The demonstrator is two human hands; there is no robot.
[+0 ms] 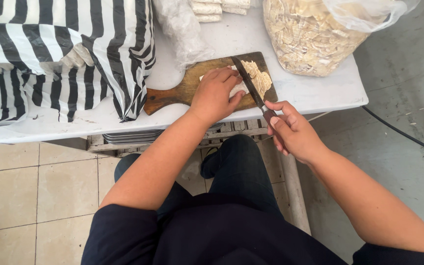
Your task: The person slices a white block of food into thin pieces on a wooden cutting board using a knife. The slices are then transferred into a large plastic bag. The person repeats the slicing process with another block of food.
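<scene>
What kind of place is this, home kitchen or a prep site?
Likely a small, informal food-prep workspace, not a home kitchen: a big clear bag of cut pale pieces, a worn wooden cutting board on a plain white table, and a rough concrete floor.

striped bag (60,54), clear sack (310,34) (cut pieces)

Cutting board (172,95) on the table (315,91), striped bag (65,54) to its left (touching), filled sack (310,37) behind right.
</scene>
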